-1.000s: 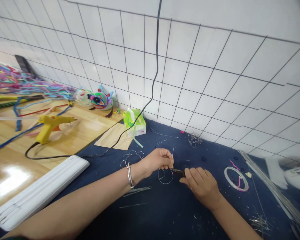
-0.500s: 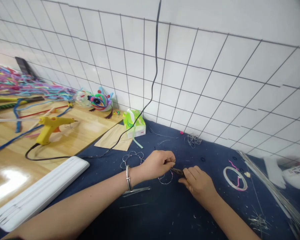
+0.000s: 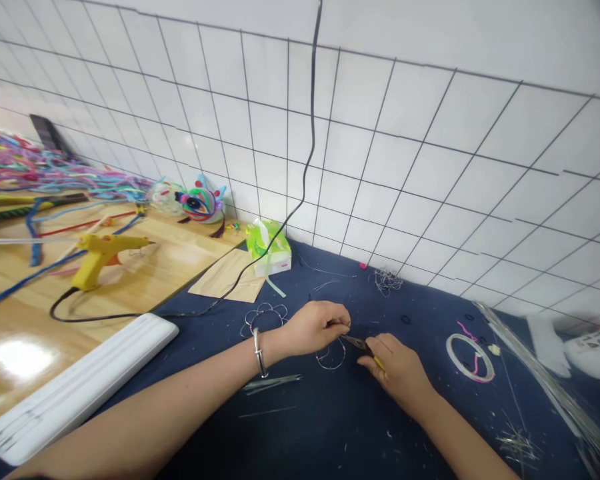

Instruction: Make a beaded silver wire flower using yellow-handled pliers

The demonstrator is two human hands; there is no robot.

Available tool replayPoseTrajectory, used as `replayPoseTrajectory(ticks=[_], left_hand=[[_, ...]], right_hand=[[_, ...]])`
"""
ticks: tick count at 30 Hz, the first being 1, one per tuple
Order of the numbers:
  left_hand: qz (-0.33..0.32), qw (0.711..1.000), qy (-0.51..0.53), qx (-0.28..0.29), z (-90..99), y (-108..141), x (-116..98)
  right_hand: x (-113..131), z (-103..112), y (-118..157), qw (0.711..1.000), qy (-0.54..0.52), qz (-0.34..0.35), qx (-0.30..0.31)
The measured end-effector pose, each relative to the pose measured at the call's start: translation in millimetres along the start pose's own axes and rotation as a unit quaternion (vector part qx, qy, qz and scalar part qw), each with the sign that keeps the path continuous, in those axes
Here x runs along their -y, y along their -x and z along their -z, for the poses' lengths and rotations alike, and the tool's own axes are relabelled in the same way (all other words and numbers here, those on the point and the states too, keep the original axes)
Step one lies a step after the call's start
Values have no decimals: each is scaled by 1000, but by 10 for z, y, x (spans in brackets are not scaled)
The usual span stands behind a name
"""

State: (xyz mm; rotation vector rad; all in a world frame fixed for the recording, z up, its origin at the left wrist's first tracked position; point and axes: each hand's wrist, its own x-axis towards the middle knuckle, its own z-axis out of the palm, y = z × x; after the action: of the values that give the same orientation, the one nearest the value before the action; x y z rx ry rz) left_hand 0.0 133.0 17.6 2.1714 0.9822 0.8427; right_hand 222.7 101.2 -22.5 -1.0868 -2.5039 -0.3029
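Note:
Pinched between the fingers of my left hand (image 3: 323, 327) is a thin wire loop (image 3: 331, 363) with small pink marks along it. A silver bangle circles my left wrist. My right hand (image 3: 395, 367) is closed round yellow-handled pliers (image 3: 359, 343), whose dark jaws point left and meet the wire by my left fingertips. Whether the jaws grip the wire is too small to tell. Behind my left wrist lies a flower-shaped wire ring (image 3: 265, 317), partly hidden by the hand. Several cut wires (image 3: 273, 383) rest on the dark blue cloth below my left forearm.
A yellow glue gun (image 3: 100, 257), a white power strip (image 3: 80, 390) and a black cord are at left. A tissue pack (image 3: 270, 247) stands near the wall. At right lie a tape roll (image 3: 470, 358), a long wire bundle (image 3: 535, 373) and wire scraps (image 3: 517, 443); tangled wire (image 3: 387, 281) sits behind.
My right hand has shifted very slightly, and more of the pliers' yellow handle shows. The left hand still pinches the wire loop in nearly the same place.

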Motion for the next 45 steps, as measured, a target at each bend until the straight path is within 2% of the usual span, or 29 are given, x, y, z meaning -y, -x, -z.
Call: replayPoseTrajectory(ticks=[4, 15, 24, 27, 30, 33, 39, 45], left_hand=[[1, 1000, 2, 19, -18, -3, 49], [-67, 994, -75, 50, -93, 6, 134], [-77, 992, -66, 76, -146, 4, 183], [-73, 994, -44, 74, -143, -12, 216], [-52, 997, -23, 48, -118, -37, 287], [-26, 997, -73, 14, -84, -55, 383], [-27, 985, -163, 58, -81, -29, 476], [-10, 984, -168, 64, -137, -22, 450]], right_hand=[[-12, -6, 5, 1000, -15, -6, 26], [-1, 107, -30, 994, -19, -33, 105], [8, 194, -74, 972, -83, -90, 201], [-19, 159, -66, 973, -75, -95, 198], [-63, 96, -41, 979, -34, -98, 174], [-91, 52, -17, 981, 13, -103, 162], [-60, 95, -26, 976, 33, -119, 181], [-62, 169, -85, 960, -23, -142, 238]])
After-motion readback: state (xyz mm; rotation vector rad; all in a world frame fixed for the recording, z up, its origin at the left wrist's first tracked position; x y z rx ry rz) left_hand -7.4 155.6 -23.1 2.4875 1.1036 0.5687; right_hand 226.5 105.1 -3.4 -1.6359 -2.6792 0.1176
